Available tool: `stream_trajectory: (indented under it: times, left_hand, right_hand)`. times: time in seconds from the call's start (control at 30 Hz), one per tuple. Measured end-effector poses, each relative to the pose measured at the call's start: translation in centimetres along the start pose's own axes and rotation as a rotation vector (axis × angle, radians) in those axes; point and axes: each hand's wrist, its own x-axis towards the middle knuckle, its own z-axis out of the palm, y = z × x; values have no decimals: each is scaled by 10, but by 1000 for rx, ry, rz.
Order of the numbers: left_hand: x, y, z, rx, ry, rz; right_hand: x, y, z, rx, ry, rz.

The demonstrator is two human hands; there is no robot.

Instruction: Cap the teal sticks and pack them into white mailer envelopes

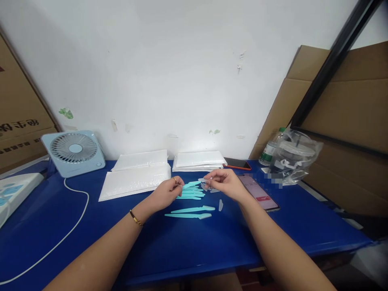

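My left hand (169, 192) pinches a turquoise eyebrow razor (192, 184) by its handle, its head pointing right. A small translucent blade cover (201, 180) is pinched in my right hand (222, 182), at the tip of that razor; whether it sits on the blade I cannot tell. Several more turquoise razors (194, 195) lie in a row just below the held one. Two razors with whitish covers on their heads (190, 216) lie nearer the front. One loose cover (220, 205) rests to their right, and others (214, 190) lie partly hidden under my right hand.
White bubble mailers (136, 182) and a second stack (198, 160) lie along the wall. A blue fan (74, 151) with a white cable stands left. On the right are a lit phone (262, 194), a dark phone (238, 163), a bottle (268, 151) and a bagged cup (294, 155).
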Motion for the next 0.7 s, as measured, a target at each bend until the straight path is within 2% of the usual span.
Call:
stream_trajectory:
  times: [0.27,0.37,0.47,0.57,0.7]
  left_hand:
    - [-1,3,-2,-43,-30,-13]
    - [-3,5,-3,-75,-178,-33]
    - [-7,8,-1,-12,-285,-21]
    - [-8,9,2,225,-210,56]
    - [-6,2,5,471,-110,126]
  right_hand:
    - [1,6,7,-16,-77,-7]
    - [0,4,7,-72,-202,4]
    - [-2,-2,-3,-292,-296,-31]
    - [-3,-9,-22,-544,-323,-72]
    - [-5,-8,-40,-721,-512,42]
